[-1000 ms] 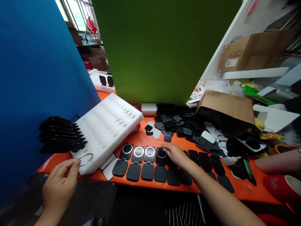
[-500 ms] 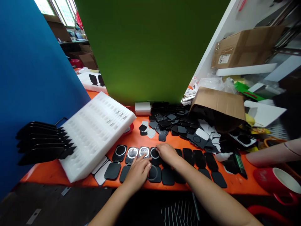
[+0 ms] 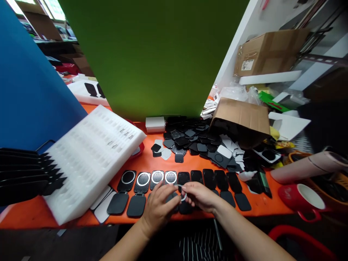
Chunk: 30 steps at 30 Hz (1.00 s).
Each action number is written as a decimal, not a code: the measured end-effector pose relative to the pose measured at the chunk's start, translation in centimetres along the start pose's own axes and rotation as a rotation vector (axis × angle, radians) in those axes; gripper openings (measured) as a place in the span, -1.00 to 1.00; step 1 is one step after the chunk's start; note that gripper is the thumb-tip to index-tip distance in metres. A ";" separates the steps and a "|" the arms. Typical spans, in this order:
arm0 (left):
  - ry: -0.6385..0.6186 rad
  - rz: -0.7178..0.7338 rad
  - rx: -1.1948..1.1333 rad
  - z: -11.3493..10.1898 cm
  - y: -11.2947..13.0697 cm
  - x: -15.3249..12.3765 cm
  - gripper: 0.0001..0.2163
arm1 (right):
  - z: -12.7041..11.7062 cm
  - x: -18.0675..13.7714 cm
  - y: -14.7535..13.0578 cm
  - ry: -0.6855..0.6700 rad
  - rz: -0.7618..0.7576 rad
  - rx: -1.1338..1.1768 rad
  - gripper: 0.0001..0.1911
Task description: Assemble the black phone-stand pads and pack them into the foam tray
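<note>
A thin pale ring (image 3: 185, 198) is held up between my two hands, above the lower pads of a row of hinged black panels. My right hand (image 3: 199, 195) pinches its right side with thumb and fingers. On the ring's left side, the fingertips and thumb of my left hand (image 3: 160, 203) are closed on it, partly hiding it. Behind my hands, several upper pads carry white rings, such as this black panel (image 3: 171, 177). Farther right, the upper pads, like this dark panel (image 3: 209, 178), show no white ring. My hands cover some lower pads.
A white foam block (image 3: 95, 163) holding black pieces leans at left. Behind the row lie a small white box (image 3: 155, 124) and a heap of black plates (image 3: 187, 139). An open carton (image 3: 241, 117), a pink bottle (image 3: 307, 167) and a red mug (image 3: 299, 199) stand at right.
The ring that lay on a lower pad is now lifted between my hands. My right hand has come down from the fourth panel's white ring, and my left hand has moved in beside it.
</note>
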<state>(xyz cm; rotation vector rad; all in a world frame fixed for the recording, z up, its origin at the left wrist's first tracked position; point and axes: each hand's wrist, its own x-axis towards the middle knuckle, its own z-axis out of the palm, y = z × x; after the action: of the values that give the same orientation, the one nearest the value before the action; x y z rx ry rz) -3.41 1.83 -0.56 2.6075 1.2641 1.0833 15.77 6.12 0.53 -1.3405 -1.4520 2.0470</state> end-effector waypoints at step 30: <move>-0.237 -0.264 0.086 -1.3 -1.8 4.0 -0.76 | -3.4 2.2 -2.8 0.551 -0.276 -1.144 -0.72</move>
<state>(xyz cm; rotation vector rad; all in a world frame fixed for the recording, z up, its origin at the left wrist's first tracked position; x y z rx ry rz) -3.65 5.55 2.11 2.4422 1.5674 0.6700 16.65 10.88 1.62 -1.6864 -2.3865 0.4734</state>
